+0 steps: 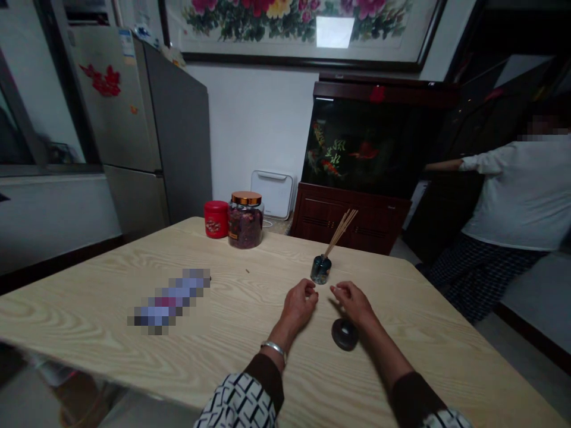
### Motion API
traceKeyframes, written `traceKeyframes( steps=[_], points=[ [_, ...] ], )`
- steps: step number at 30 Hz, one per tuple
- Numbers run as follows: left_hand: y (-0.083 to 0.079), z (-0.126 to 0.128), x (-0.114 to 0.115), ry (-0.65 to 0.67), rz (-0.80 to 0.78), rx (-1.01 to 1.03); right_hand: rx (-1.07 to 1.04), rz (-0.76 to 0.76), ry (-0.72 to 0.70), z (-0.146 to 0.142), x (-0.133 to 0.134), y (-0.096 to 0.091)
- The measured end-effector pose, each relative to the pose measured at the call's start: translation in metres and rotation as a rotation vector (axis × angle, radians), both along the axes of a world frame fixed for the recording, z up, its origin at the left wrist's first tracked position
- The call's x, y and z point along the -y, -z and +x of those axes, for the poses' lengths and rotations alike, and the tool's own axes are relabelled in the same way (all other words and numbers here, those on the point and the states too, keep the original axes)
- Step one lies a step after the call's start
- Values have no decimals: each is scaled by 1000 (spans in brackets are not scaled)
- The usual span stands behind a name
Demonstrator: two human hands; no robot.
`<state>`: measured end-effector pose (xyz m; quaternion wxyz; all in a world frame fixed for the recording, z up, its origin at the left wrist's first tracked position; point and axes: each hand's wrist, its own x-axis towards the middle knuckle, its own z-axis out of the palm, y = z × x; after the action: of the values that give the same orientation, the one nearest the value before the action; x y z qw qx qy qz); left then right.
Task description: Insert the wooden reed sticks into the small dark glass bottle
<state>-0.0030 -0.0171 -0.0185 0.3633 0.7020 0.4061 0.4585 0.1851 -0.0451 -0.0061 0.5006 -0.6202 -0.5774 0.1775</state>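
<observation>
On the table, a small dark glass reed diffuser bottle (320,270) stands upright, with several thin reed sticks (341,232) leaning out to the right. Just in front of it is my left hand (300,304), its fingers loosely bent and a small gap at the thumb. My right hand (354,303) hovers opposite, fingers half bent and apart. Nothing shows in either hand, and both are clear of the bottle. A dark, round, shiny piece (344,334) lies beneath my right wrist.
Toward the back of the wooden table (214,368) stand a red canister (216,220) and a jar with a copper lid (245,223). A blurred-out packet-like item (169,300) lies left. Beyond are a fridge (178,131) and fish tank (357,148). A person (517,190) stands right.
</observation>
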Motion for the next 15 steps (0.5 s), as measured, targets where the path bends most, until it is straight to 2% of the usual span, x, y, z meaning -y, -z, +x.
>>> traceKeyframes(
  steps=[2, 4, 6, 8, 11, 13, 15],
  points=[
    [-1, -2, 6, 0, 9, -3, -8, -27, 22, 5, 30, 4],
    [-3, -5, 14, -9, -4, 3, -14, -27, 54, 7, 54, -1],
    [-9, -9, 23, 9, -53, 52, -78, -6, 73, 7, 71, -16],
    [-23, -15, 35, 90, -142, 134, -218, -12, 43, 3, 82, -40],
    [-65, -27, 55, 295, -230, 279, -457, 5, -118, -7, 98, -88],
    [-106, -35, 70, 395, -186, 411, -552, 97, -268, -16, 111, -128],
    [-154, -44, 85, 495, -117, 522, -607, 195, -413, -24, 125, -171]
  ],
)
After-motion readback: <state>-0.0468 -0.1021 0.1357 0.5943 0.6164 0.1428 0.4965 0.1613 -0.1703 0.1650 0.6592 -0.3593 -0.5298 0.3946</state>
